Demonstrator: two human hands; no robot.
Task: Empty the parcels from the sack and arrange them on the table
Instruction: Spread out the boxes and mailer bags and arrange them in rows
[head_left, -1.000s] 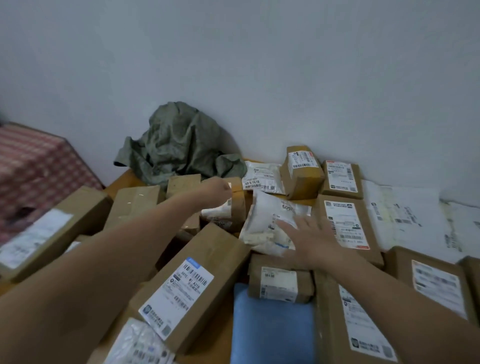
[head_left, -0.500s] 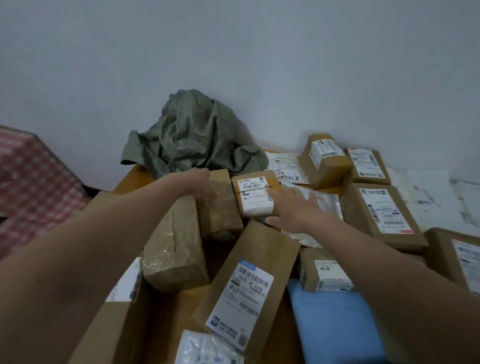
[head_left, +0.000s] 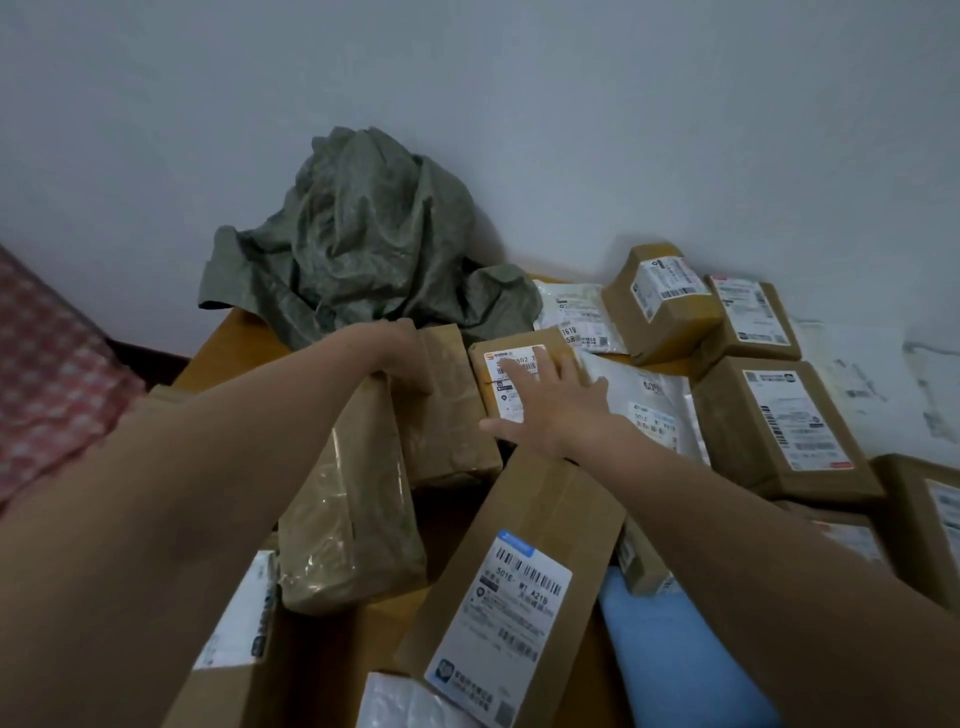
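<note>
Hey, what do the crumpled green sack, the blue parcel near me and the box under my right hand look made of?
Green sack: probably woven plastic, matte, judging by stiff, sharp creases. Blue parcel: likely a smooth plastic mailer, soft and rounded. Box under the right hand: brown cardboard, dull, with crisp edges and a white paper label.

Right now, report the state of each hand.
Left hand: grips the tape-wrapped brown cardboard parcel.
Right hand: open, pressing flat on the small white-labelled brown box.
</note>
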